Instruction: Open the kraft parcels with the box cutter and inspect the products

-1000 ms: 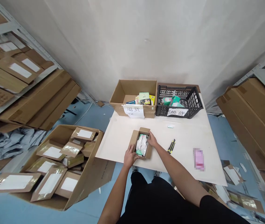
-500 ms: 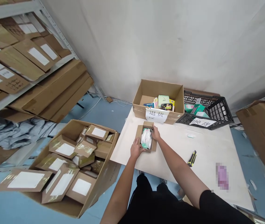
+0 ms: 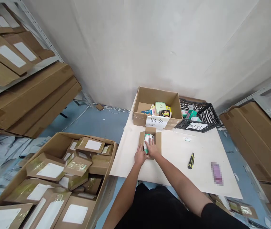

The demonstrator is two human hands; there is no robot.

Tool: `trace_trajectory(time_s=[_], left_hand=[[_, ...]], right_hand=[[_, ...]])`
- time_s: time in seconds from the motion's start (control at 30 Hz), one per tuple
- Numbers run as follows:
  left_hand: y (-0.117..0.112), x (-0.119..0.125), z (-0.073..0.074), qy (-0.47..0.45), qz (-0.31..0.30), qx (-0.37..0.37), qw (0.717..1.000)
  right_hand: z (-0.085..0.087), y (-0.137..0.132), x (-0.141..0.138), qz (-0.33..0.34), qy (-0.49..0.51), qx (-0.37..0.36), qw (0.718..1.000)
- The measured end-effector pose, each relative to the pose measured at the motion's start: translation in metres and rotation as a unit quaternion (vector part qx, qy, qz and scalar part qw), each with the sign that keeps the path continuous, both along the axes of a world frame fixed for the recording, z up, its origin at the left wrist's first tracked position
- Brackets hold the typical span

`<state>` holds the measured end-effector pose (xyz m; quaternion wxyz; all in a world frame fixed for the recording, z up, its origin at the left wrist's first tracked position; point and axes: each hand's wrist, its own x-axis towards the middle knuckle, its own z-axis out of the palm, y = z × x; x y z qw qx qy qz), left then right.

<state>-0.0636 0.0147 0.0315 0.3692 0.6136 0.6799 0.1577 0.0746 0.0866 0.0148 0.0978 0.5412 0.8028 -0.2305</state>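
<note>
A small open cardboard box (image 3: 158,142) lies on the white table (image 3: 173,159) in front of me. Inside it is a white and green plastic-wrapped packet (image 3: 147,139). My left hand (image 3: 139,156) grips the box's near left corner. My right hand (image 3: 152,149) has reached into the box and rests on the packet, fingers curled over it. Whether the packet is lifted is hidden by the hand.
Behind stand a labelled cardboard box (image 3: 156,108) of small products and a labelled black plastic crate (image 3: 202,116). A yellow-black utility knife (image 3: 191,160) and a blurred pink item (image 3: 216,173) lie to the right. A big carton (image 3: 61,178) of parcels stands on the floor at left; shelves on both sides.
My right hand has moved from the box's far right edge into the box, onto the packet. My left hand has stayed at the near left corner. The view has shifted.
</note>
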Motion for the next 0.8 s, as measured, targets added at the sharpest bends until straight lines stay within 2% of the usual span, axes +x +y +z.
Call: trace_trajectory(time_s=[0.13, 0.23, 0.43, 0.57, 0.7, 0.8], left_hand=[[0.001, -0.002, -0.003, -0.026, 0.011, 0.001, 1.000], [0.002, -0.006, -0.004, -0.034, 0.009, 0.000, 0.999], [0.003, -0.006, -0.005, -0.025, -0.001, -0.001, 1.000], [0.003, 0.001, -0.002, 0.017, -0.029, -0.005, 0.999], [0.002, 0.003, 0.001, 0.050, -0.050, -0.009, 0.997], [0.001, 0.001, 0.000, 0.048, -0.047, -0.005, 0.998]], right_hand=[[0.006, 0.010, 0.005, 0.059, 0.009, 0.021, 0.998], [0.014, 0.008, 0.013, 0.067, 0.060, 0.057, 0.994], [0.041, 0.011, 0.032, -0.027, 0.164, 0.180, 0.969], [0.054, 0.024, 0.028, -0.133, 0.145, 0.226, 0.954], [0.059, 0.027, 0.013, -0.123, 0.087, 0.202, 0.968], [0.059, 0.025, 0.003, -0.115, 0.091, 0.212, 0.966]])
